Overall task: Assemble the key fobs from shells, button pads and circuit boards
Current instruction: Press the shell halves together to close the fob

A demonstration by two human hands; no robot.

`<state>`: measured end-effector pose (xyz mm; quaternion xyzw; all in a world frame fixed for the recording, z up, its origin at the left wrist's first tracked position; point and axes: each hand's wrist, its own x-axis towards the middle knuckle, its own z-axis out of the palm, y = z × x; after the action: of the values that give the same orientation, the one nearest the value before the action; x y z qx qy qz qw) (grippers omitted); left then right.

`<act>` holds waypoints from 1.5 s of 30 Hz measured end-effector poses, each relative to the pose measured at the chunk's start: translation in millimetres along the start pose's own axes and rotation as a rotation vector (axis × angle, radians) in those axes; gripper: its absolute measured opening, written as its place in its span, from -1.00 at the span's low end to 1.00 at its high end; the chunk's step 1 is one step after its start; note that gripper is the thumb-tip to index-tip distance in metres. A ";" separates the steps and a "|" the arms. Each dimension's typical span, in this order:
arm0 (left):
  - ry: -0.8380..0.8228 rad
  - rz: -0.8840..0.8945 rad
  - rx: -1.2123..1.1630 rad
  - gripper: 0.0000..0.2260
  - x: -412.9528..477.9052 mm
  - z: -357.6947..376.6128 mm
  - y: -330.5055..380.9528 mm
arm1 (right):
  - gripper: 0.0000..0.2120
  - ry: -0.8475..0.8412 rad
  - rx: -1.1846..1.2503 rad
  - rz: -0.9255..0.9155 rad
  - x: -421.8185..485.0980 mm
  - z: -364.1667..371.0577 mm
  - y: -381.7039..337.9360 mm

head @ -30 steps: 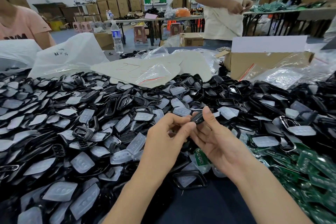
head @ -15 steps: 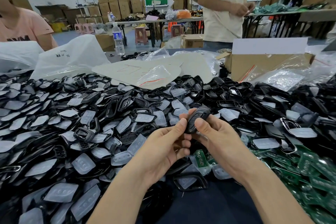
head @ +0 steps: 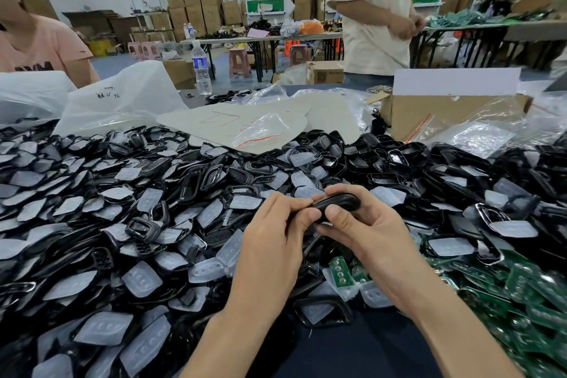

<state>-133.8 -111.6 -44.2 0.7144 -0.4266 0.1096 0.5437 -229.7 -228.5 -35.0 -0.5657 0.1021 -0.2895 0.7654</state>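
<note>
Both my hands hold one black key fob (head: 336,204) above the pile, at the middle of the head view. My left hand (head: 274,235) pinches its left end with thumb and fingers. My right hand (head: 365,224) curls round its right end, thumb pressed on the near edge. Around them lies a wide heap of black shells (head: 196,181) mixed with translucent button pads (head: 141,281). Green circuit boards (head: 518,288) pile up at the lower right, and one board (head: 339,273) lies just below my hands.
An open cardboard box (head: 429,113) with plastic bags stands at the back right. White bags (head: 119,101) and a paper sheet (head: 239,124) lie behind the heap, a water bottle (head: 201,70) beyond. A person in pink sits far left; another stands behind the table.
The fob has been turned from edge-on to lying flatter between my hands. Both hands have shifted slightly right and closed tighter round it.
</note>
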 end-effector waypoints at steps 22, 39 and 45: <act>0.026 -0.003 -0.127 -0.84 2.3 2.4 -7.8 | -0.62 -0.002 0.363 0.042 -0.3 10.3 8.6; -0.054 0.088 0.052 -0.76 -7.1 14.4 -8.6 | -0.72 0.146 0.405 0.155 -1.3 21.3 16.1; -0.036 -0.050 -0.037 -0.71 -9.2 18.2 -2.6 | -0.68 0.214 0.390 0.136 1.3 27.0 23.5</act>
<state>-143.1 -122.8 -58.7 0.7165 -0.4203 0.0755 0.5516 -207.8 -202.9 -47.4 -0.3648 0.1625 -0.3099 0.8628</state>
